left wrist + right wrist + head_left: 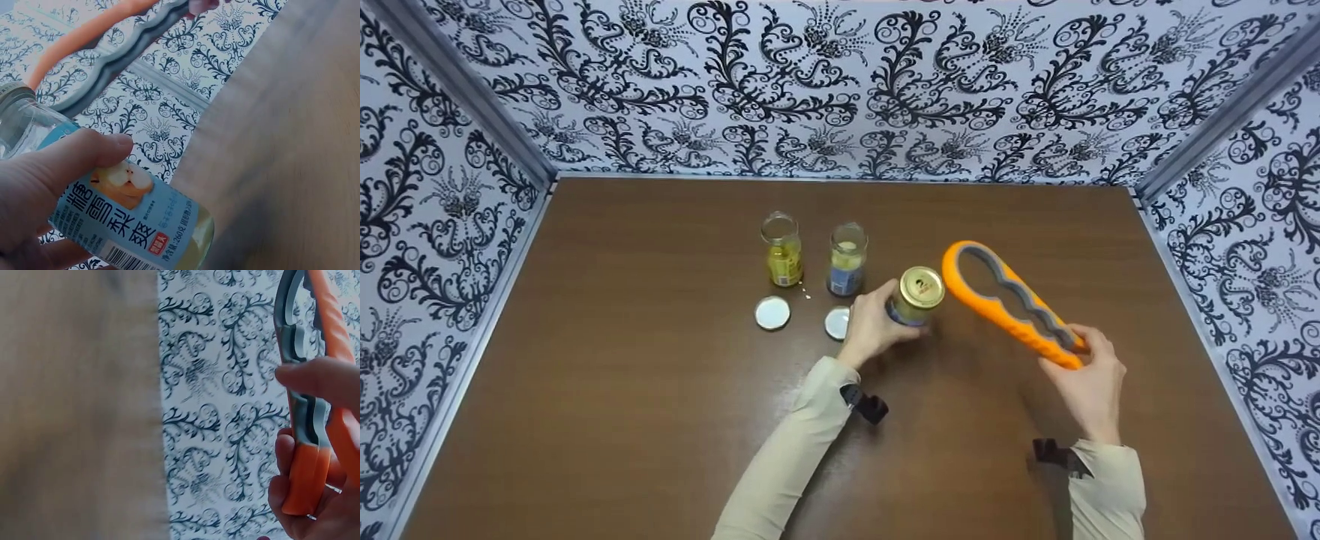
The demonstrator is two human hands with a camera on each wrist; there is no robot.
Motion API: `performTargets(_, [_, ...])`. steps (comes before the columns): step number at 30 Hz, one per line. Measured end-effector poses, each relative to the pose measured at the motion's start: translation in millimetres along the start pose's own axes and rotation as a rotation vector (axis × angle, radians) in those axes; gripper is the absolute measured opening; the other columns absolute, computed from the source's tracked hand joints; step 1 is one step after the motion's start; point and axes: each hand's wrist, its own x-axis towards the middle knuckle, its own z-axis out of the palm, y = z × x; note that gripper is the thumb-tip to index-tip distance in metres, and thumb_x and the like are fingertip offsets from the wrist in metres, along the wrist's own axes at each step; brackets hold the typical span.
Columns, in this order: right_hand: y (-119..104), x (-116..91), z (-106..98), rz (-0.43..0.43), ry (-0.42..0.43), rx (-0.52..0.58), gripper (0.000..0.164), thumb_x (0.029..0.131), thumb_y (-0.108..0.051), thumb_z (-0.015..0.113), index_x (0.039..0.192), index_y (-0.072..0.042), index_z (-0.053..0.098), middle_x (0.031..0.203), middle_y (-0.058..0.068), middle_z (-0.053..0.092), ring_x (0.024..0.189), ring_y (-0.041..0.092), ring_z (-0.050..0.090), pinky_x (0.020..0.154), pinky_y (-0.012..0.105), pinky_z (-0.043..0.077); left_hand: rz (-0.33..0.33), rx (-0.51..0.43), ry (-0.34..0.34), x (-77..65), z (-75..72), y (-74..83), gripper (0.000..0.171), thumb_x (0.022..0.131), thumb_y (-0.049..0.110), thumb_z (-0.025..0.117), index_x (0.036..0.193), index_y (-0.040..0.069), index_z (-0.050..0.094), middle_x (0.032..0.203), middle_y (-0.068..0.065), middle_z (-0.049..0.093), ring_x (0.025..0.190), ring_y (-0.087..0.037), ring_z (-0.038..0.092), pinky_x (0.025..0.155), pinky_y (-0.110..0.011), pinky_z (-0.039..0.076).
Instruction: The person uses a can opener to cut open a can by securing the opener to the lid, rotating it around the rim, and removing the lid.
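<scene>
In the head view my left hand grips a glass jar with a gold lid, tilted so that its top faces up toward the camera. The left wrist view shows the jar's blue label with a pear picture, thumb and fingers curled round it. My right hand holds the near end of an orange and grey jar opener. Its wide looped end is beside the jar's lid, with a small gap between them in the head view. The right wrist view shows fingers wrapped round the opener's orange end.
Behind my left hand stand two lidless glass jars, one with a yellow label and one with a blue label. Two white-faced lids lie in front of them, a left one and a partly hidden one. Patterned walls enclose the brown table.
</scene>
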Motion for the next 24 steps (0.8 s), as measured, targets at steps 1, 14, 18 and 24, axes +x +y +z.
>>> performTargets(1, [-3,1,0,-0.030,0.002,0.006,0.043,0.070,0.006,0.077,0.110,0.005,0.062,0.100,0.017,0.060,0.089,0.018,0.053,0.080,0.027,0.037,-0.001,-0.005,0.001,-1.5,-0.9,-0.9,0.050,0.062,0.027,0.090,0.097,0.010,0.059,0.092,-0.003,0.070,0.084,-0.023,0.067,0.075,-0.034,0.051])
performTargets(14, [-44,6,22,-0.358,-0.074,0.087,0.046,0.058,0.007,0.084,0.100,0.002,0.066,0.087,0.010,0.063,0.086,0.007,0.048,0.087,0.049,0.023,0.000,-0.042,0.057,-16.5,-14.7,-13.0,0.051,0.060,0.022,0.091,0.101,0.008,0.065,0.095,-0.005,0.071,0.087,-0.024,0.066,0.079,-0.035,0.051])
performTargets(18, [-55,7,32,-0.414,-0.105,0.089,0.045,0.058,0.007,0.082,0.099,0.000,0.066,0.085,0.006,0.063,0.086,0.014,0.049,0.087,0.050,0.021,0.012,-0.012,0.062,-21.5,-17.7,-10.0,0.056,0.060,0.022,0.091,0.106,0.001,0.067,0.099,-0.011,0.071,0.091,-0.027,0.066,0.081,-0.037,0.051])
performTargets(24, [-69,11,45,-0.463,-0.179,0.074,0.047,0.057,0.007,0.082,0.100,-0.002,0.066,0.087,0.004,0.063,0.088,0.021,0.050,0.087,0.052,0.019,-0.024,-0.035,0.034,-31.6,-19.7,-5.7,0.068,0.060,0.020,0.090,0.116,-0.008,0.061,0.111,-0.020,0.065,0.103,-0.034,0.061,0.091,-0.040,0.047])
